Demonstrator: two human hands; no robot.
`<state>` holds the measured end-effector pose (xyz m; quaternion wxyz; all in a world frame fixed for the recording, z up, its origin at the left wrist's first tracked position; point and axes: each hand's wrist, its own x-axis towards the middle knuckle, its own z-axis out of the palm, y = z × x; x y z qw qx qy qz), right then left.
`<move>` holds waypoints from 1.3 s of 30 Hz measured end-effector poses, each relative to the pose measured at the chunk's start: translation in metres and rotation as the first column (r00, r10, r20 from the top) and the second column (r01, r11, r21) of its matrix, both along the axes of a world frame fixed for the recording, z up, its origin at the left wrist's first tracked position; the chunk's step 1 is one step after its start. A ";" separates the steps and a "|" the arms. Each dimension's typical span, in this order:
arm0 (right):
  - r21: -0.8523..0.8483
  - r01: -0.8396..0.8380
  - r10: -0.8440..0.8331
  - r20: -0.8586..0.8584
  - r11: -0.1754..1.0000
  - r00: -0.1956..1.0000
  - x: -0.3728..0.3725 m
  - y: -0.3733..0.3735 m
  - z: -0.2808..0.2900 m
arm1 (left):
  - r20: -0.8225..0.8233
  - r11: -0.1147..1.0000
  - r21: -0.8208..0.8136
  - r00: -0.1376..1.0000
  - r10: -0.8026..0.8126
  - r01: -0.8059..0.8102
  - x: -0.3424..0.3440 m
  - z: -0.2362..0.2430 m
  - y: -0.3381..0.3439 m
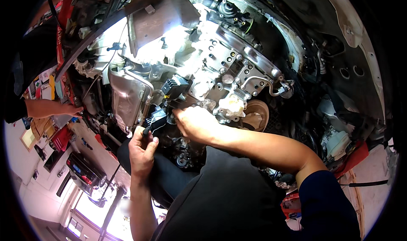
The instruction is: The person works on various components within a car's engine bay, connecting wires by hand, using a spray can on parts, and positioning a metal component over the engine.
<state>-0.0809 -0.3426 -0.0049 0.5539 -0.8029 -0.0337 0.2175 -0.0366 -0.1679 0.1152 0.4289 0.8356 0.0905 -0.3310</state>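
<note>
Here in the head view, both hands are deep in the engine bay. The left hand has a short black piece pinched between thumb and fingers, its long axis pointing up and slightly right, roughly at the pale module. That module sits just beyond the left fingertips, in the space between the hands, and the left looks the nearer. Across on the right, the right hand comes in low over the engine, fingers curled; whether they grasp anything, you cannot tell, as the tips are lost among the parts. The finned black block lies above and left of those knuckles. Left of both, the silver cover; farther out, a co-worker's hand rests by the edge of the bay.
</note>
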 end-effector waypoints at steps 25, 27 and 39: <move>0.133 0.096 -0.130 0.284 0.987 0.950 0.016 0.012 -0.012 | 0.616 0.942 0.310 0.727 -0.304 0.131 -0.011 -0.021 0.000; -0.044 0.040 -0.022 0.346 0.998 0.938 0.014 0.013 -0.013 | 0.594 0.952 0.284 0.757 -0.271 0.119 -0.012 -0.020 0.002; -0.201 -0.097 0.163 0.346 0.975 0.924 0.021 0.016 -0.011 | 0.554 0.990 0.141 0.828 -0.087 0.010 -0.017 -0.026 0.003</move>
